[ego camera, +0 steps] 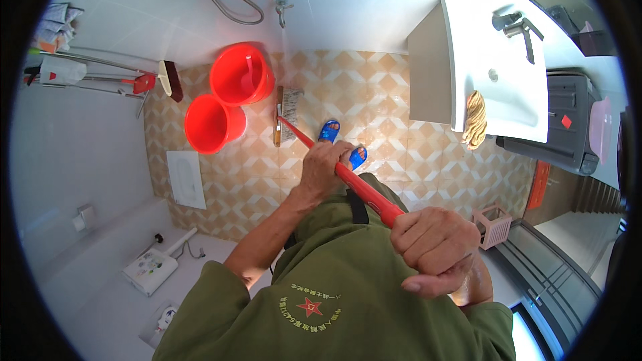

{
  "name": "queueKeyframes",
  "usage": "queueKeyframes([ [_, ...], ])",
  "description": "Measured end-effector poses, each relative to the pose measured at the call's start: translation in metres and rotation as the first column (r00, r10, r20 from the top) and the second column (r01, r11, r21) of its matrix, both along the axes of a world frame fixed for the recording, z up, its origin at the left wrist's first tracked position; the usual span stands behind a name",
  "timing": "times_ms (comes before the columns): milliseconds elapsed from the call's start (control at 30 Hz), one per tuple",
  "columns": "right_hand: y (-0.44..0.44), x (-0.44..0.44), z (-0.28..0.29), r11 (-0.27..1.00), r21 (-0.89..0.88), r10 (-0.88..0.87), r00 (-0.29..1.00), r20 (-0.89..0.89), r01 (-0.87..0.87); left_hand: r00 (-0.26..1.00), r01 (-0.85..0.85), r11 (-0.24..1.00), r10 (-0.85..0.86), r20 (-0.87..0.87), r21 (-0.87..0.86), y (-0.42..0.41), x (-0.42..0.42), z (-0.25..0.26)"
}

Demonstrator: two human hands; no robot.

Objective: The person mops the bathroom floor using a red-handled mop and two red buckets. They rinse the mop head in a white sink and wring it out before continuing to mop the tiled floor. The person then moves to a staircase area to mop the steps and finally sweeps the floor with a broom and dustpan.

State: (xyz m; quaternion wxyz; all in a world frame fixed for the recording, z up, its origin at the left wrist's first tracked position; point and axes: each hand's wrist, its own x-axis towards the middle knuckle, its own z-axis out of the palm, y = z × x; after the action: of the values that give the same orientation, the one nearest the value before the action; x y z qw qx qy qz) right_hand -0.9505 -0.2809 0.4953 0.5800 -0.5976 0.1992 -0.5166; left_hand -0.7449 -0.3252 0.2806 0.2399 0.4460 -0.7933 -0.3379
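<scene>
My left hand (323,168) grips the middle of a red broom handle (368,194). Higher up, close to my body, my right hand (436,248) is closed around the same handle's upper end. The handle slants down and left to a push broom head (278,133) with a wooden back. Its pale, grey-flecked bristles (291,113) rest on the patterned tile floor (381,95), left of my blue slippers (329,131). Two red buckets stand left of the broom head. The farther bucket (225,75) holds a pink dipper (249,77); nothing shows inside the nearer bucket (203,125).
Water seems to run from a wall tap (282,12) behind the broom. A squat toilet (185,180) lies at left, below brooms (170,80) on the wall. At right stand a washbasin (521,105) with a cloth (475,120) over its edge, and a pink stool (494,225).
</scene>
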Motion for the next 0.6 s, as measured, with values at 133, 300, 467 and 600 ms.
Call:
queueKeyframes([
  [133,0.017,0.029,-0.089,0.865,0.269,-0.286,0.856,-0.431,0.424,0.999,-0.032,0.995,0.031,0.015,0.091,0.0,0.026,-0.114],
  [300,0.017,0.066,-0.139,0.685,0.467,-0.434,0.829,-0.354,0.559,0.995,0.016,0.976,-0.038,0.097,0.219,0.001,0.053,-0.153],
  [467,0.024,0.008,-0.023,0.725,0.286,-0.524,0.772,-0.36,0.626,0.997,-0.035,0.984,0.046,-0.059,0.176,0.0,0.019,-0.105],
  [600,0.052,-0.042,0.026,0.848,0.166,-0.499,0.864,-0.064,0.503,0.976,0.192,0.924,-0.214,0.032,0.329,-0.006,-0.016,-0.09],
])
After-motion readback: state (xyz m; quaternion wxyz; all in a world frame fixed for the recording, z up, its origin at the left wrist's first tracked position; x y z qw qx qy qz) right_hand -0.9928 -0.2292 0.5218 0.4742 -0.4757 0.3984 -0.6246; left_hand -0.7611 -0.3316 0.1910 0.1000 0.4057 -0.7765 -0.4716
